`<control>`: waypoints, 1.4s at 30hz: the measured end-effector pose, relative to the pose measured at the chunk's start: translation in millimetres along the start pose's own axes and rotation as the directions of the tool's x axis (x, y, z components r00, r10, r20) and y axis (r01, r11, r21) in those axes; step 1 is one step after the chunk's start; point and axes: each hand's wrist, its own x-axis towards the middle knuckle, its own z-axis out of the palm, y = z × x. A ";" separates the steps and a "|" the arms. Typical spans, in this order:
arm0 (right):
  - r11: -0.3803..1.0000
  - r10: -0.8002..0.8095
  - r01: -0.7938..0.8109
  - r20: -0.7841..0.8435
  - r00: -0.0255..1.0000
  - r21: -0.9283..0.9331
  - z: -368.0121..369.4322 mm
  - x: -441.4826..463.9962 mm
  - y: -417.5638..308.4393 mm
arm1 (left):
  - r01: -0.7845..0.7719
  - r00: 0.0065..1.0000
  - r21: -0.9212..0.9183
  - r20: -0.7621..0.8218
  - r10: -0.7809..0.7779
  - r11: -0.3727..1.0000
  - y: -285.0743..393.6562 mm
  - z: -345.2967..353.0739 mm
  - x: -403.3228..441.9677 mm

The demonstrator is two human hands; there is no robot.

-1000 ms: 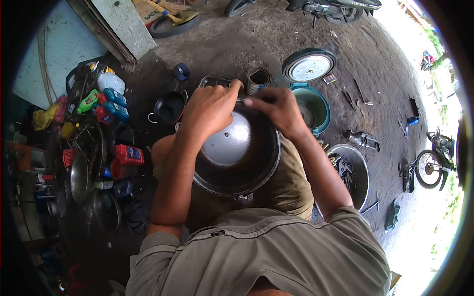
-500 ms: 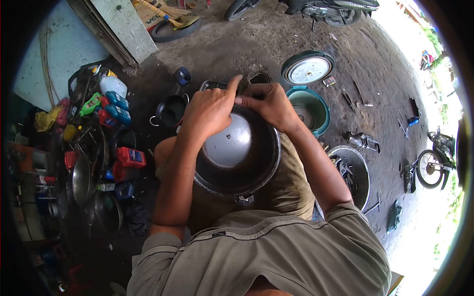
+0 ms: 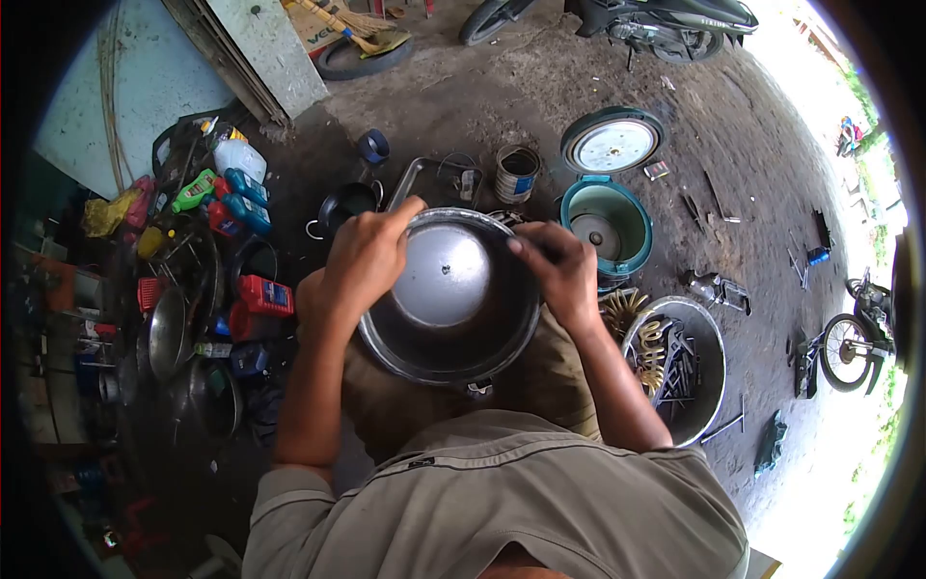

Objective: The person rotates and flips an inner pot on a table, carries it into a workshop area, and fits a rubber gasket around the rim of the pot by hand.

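A round metal pot with a dark inner wall and a shiny grey bottom rests tilted on my lap, its opening facing me. My left hand is closed on the upper left of its rim, index finger stretched along the edge. On the upper right of the rim, my right hand pinches the edge with the thumb on the inside. A small latch or bracket sits on the rim nearest my body. The fingers behind the pot are hidden.
Ahead right stands a green round container with its lid open. A metal basin of tools sits at my right. Several bottles and pans crowd the left. A tin can stands ahead; a motorcycle is farther back.
My hands, close together at the pot's far edge before, have moved apart to the left and right sides of the rim. The view has shifted slightly.
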 end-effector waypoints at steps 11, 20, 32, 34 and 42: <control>0.974 0.136 -0.155 -0.122 0.983 -0.164 -7.2 -33.6 0.9 | -0.291 0.951 0.043 0.122 0.284 0.956 0.1 15.3 37.6; 0.963 0.266 -0.269 -0.085 0.960 -0.028 -9.6 -59.5 19.4 | -0.182 0.967 0.081 0.195 0.163 0.980 -10.0 36.1 39.7; 0.969 0.229 -0.235 -0.081 0.970 -0.072 -4.7 -17.0 0.9 | -0.157 0.969 -0.025 0.190 0.159 0.987 -8.5 35.3 47.2; 0.896 0.426 -0.428 -0.041 0.904 -0.123 -22.4 -57.4 -4.9 | -0.156 0.971 -0.014 0.183 0.156 0.988 -11.2 40.0 48.9; 0.959 0.258 -0.263 -0.064 0.964 -0.102 -8.3 -0.7 -7.1 | -0.211 0.964 -0.065 0.152 0.219 0.975 -12.1 42.5 48.7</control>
